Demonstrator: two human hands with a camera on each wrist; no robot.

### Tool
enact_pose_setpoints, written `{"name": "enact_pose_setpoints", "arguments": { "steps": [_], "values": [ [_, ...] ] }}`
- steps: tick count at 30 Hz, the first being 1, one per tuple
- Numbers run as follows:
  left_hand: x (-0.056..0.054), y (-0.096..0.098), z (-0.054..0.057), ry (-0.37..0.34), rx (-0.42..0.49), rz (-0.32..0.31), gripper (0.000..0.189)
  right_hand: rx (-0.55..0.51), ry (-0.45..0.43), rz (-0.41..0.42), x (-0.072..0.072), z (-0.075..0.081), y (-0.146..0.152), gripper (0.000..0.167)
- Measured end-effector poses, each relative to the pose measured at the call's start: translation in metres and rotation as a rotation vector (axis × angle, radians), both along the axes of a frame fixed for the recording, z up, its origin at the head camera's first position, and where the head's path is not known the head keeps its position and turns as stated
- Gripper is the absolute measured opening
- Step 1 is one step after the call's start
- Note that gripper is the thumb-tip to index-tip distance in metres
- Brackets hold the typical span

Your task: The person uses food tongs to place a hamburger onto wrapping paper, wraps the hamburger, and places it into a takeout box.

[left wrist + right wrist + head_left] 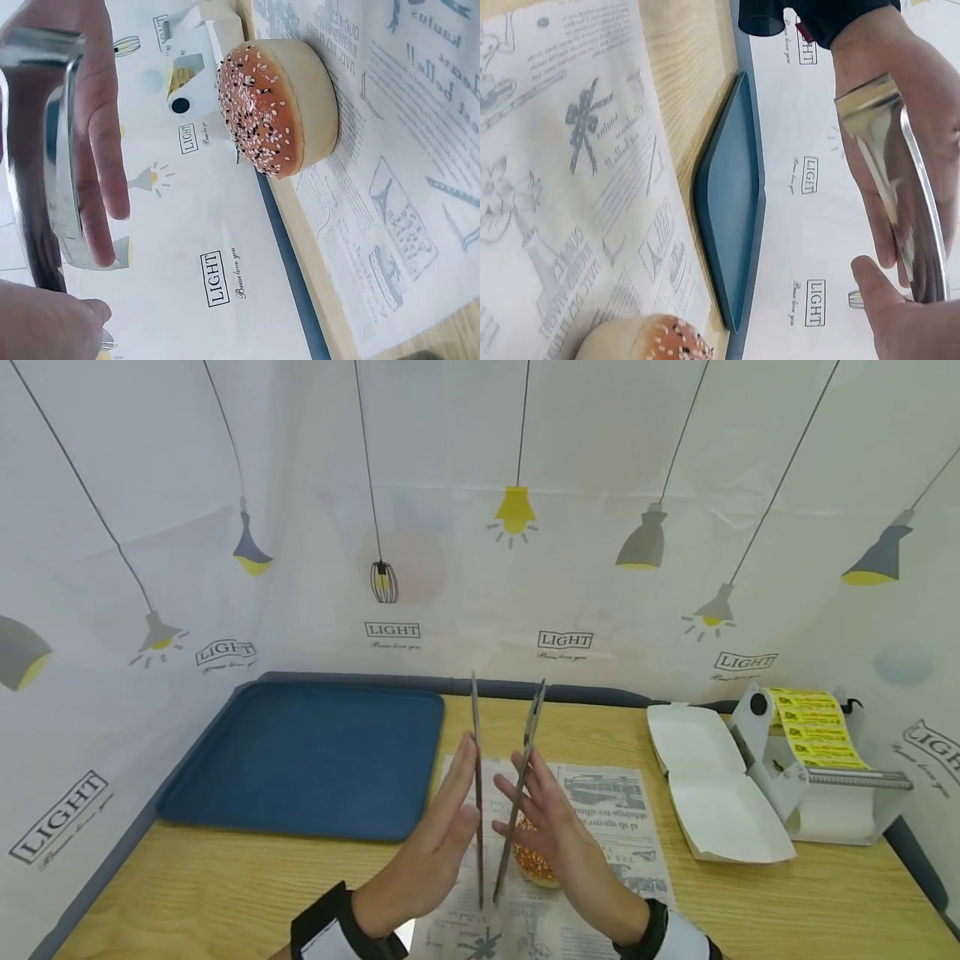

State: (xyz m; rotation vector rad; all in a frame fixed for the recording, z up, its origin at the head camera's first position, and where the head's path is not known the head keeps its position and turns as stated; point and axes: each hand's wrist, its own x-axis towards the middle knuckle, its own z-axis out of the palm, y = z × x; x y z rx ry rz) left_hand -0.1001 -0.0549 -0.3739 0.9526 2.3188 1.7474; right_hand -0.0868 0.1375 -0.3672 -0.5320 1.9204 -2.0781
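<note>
A pair of metal tongs (481,827) stands between my two hands, its bent end toward me and its arms spreading away from it. My left hand (427,852) lies along one arm of the tongs with straight fingers. My right hand (573,856) is at the other arm, its fingers extended and somewhat spread. A round bun with sesame seeds (259,109) sits below and beside the hands on printed paper (622,827). The right hand partly covers the bun in the head view. The right wrist view shows the tongs' bend (870,94) in front of a palm.
A blue tray (322,760) lies on the wooden table at the left. To the right are an opened white takeaway box (723,810) and a dispenser with a roll of yellow labels (817,727). A white curtain printed with lamps (450,460) hangs behind.
</note>
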Motion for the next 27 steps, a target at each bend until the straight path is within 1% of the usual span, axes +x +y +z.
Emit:
{"name": "enact_pose_setpoints", "arguments": {
  "steps": [3, 6, 8, 11, 12, 15, 17, 19, 23, 27],
  "values": [
    [-0.001, 0.000, 0.000, -0.033, 0.036, 0.011, 0.056, 0.018, 0.000, 0.082, 0.002, 0.000, -0.003, 0.058],
    [-0.003, -0.001, 0.002, -0.074, 0.074, 0.009, 0.060, 0.052, 0.028, 0.131, 0.004, 0.000, -0.006, 0.058],
    [-0.003, -0.002, 0.002, -0.085, 0.090, 0.007, 0.067, 0.081, 0.052, 0.138, 0.006, -0.001, -0.007, 0.056],
    [-0.004, -0.005, 0.002, -0.103, 0.103, 0.008, 0.086, 0.132, 0.063, 0.126, 0.007, -0.001, -0.007, 0.052],
    [-0.004, -0.006, 0.001, -0.099, 0.100, 0.017, 0.091, 0.145, 0.062, 0.125, 0.007, 0.000, -0.007, 0.051],
    [-0.004, -0.007, -0.002, -0.135, 0.112, 0.023, 0.100, 0.163, 0.075, 0.140, 0.007, 0.000, -0.007, 0.050],
    [-0.006, -0.007, -0.004, -0.159, 0.133, 0.016, 0.100, 0.167, 0.094, 0.153, 0.007, 0.001, -0.007, 0.050],
    [-0.007, -0.007, -0.005, -0.170, 0.145, 0.025, 0.096, 0.174, 0.115, 0.161, 0.007, 0.002, -0.006, 0.050],
    [-0.009, -0.006, -0.007, -0.172, 0.155, 0.045, 0.088, 0.198, 0.146, 0.165, 0.009, 0.005, -0.005, 0.049],
    [-0.008, -0.008, -0.007, -0.173, 0.180, 0.019, 0.084, 0.206, 0.158, 0.170, 0.011, 0.007, -0.003, 0.048]
  ]
}}
